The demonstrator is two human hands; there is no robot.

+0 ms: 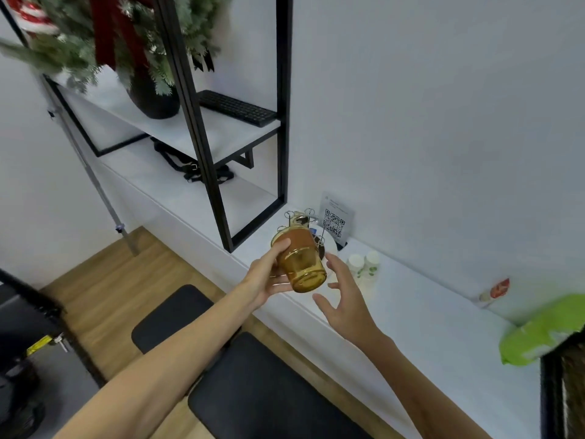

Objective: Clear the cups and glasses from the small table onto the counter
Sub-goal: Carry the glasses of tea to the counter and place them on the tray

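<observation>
An amber glass (302,264) is held tilted above the front edge of the white counter (427,315), its base toward me. My left hand (269,277) grips it from the left, fingers curled round its side. My right hand (342,296) hovers just right of the glass with fingers spread, not touching it. Behind the glass stands a wire cup rack (304,220) on the counter, partly hidden by the glass.
A QR-code sign (335,221) stands against the wall. Two small white bottles (364,264) sit right of the rack. A green bag (544,334) lies at the right. A black frame shelf (221,137) with a keyboard and plant rises left. Black stools (253,391) stand below.
</observation>
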